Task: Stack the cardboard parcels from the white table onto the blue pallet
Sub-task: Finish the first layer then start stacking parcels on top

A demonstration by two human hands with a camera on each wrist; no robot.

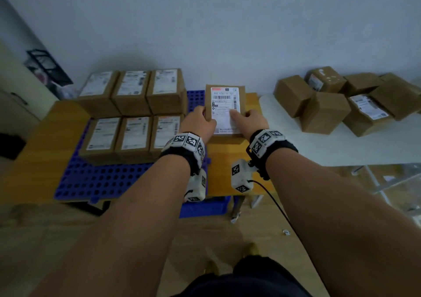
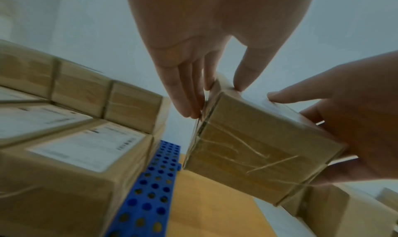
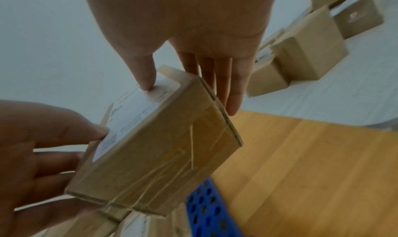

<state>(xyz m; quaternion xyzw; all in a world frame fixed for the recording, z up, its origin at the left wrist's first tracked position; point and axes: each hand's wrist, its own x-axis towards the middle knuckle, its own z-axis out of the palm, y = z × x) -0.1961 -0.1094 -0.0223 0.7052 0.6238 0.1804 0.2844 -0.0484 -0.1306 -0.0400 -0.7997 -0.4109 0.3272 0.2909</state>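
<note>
Both the left hand [image 1: 200,120] and the right hand [image 1: 252,120] clamp the brown labelled cardboard parcel [image 1: 225,105], held in the air at 3 o'clock of the stacked brown parcels [image 1: 134,112] on the blue perforated plastic pallet [image 1: 95,180], and I judge it can slip or knock them.

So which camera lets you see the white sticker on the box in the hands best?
The head view: the white sticker faces that camera, its barcode showing, on the held box. The right wrist view catches it slanted and blurred. The left wrist view shows mostly the box's taped side, with only a sliver of sticker.
</note>
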